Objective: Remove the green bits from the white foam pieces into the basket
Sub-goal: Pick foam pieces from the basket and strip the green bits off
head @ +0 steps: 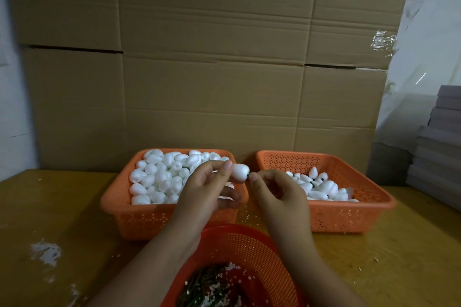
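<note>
My left hand (212, 187) holds a white egg-shaped foam piece (240, 172) between thumb and fingers, above the gap between two baskets. A dark green bit (248, 176) sticks out of the foam's right end. My right hand (277, 188) pinches that bit with thumb and forefinger. Below my forearms sits a round red basket (262, 244) with green stems and white crumbs in it.
The left orange basket (124, 209) is heaped with plain white foam pieces. Fewer pieces, some with green bits, lie in the right orange basket (349, 214). Cardboard boxes (212, 70) wall off the back of the wooden table (62, 219). Grey stacked boxes (439, 144) stand at the right.
</note>
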### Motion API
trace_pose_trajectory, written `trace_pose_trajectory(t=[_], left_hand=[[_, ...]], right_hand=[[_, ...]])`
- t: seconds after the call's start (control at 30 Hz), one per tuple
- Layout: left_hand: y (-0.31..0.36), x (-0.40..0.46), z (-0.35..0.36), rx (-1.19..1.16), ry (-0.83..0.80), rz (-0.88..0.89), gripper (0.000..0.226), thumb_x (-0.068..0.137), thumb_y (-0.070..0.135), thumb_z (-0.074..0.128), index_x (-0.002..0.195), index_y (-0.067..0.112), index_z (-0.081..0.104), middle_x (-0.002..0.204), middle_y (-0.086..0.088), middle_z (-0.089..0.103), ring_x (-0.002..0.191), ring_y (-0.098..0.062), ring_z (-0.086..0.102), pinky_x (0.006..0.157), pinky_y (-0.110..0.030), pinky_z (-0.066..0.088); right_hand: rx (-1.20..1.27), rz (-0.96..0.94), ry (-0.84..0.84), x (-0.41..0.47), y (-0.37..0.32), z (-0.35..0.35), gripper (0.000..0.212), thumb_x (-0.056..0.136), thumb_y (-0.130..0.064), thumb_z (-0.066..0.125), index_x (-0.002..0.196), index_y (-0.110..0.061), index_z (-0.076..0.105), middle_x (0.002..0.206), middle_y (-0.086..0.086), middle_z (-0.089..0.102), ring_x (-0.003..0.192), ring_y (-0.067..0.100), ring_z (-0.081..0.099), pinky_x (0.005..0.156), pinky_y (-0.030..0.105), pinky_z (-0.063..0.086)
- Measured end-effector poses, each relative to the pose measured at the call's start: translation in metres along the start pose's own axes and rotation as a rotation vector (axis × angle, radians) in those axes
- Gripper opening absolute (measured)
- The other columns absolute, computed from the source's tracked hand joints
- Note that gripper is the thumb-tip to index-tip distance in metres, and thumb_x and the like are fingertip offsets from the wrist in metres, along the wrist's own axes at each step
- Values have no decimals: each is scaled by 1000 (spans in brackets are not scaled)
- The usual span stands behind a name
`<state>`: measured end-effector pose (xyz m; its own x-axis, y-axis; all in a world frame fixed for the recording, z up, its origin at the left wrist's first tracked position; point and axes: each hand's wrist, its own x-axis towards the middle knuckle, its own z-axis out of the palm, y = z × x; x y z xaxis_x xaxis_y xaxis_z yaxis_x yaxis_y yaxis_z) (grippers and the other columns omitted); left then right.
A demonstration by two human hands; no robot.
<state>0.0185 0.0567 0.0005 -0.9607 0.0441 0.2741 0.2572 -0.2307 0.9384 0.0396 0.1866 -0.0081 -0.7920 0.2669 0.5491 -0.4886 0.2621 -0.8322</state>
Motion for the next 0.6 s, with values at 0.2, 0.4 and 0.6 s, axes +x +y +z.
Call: trace_pose_trajectory(t=[0.2, 0.4, 0.6], left_hand=[[6, 14, -17, 369, 128, 160, 10, 97, 20, 57, 91, 21, 65, 77, 7, 73, 59, -6, 64, 60, -22, 53], [7, 24, -48, 848, 189, 175, 12, 94, 33, 57, 84, 32, 63, 84, 13, 69, 77, -10, 67, 75, -35, 53], [0, 32, -69, 1283, 128, 58, 15, 94, 42, 52, 90, 35, 65, 90, 16, 64, 80, -3, 59, 67, -26, 47]], right_hand=[[-211, 248, -145, 29, -13, -31, 35, 90, -26, 62, 66, -1, 62, 56, 7, 57, 49, 14, 47, 55, 31, 39], [-92, 340, 148, 43, 2, -59, 25, 93, -27, 60, 74, -13, 69, 69, 0, 69, 56, 11, 53, 58, 30, 44], [305, 527, 240, 45, 12, -65, 46, 96, -18, 56, 141, -10, 46, 101, 6, 72, 85, 21, 68, 74, 32, 55]])
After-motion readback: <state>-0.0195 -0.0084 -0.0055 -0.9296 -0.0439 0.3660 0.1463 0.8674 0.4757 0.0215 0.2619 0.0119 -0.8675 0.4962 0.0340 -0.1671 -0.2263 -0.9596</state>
